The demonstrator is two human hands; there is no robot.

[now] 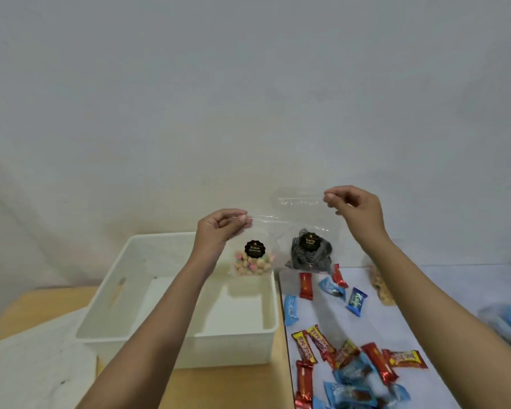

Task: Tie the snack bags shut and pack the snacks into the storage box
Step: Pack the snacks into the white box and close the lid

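You are holding up two clear snack bags, one in each hand. Your left hand (219,228) pinches the top corner of the Biskuit Gemrose bag (252,261), the one with small pink and pale biscuits at the bottom. It hangs in the air over the far right corner of the white storage box (106,290). Your right hand (354,209) pinches the top of the Kuping Gajah bag (309,252), the one with dark swirly snacks. That bag hangs just beside the first one and a bit higher. I cannot tell if the two bags touch.

Both bag tops look flat and loose, so I think you are at the tying step with no knot made yet. A knot needs both hands on one bag. So set one bag down first, then twist the loose top of the other and tie it. Keep the snacks low so there is plenty of plastic to tie. The plastic looks thin and slippery, so pinch it well.

Many wrapped sweets (351,361) lie on the worktop (242,385) right of the box, not yet packed.
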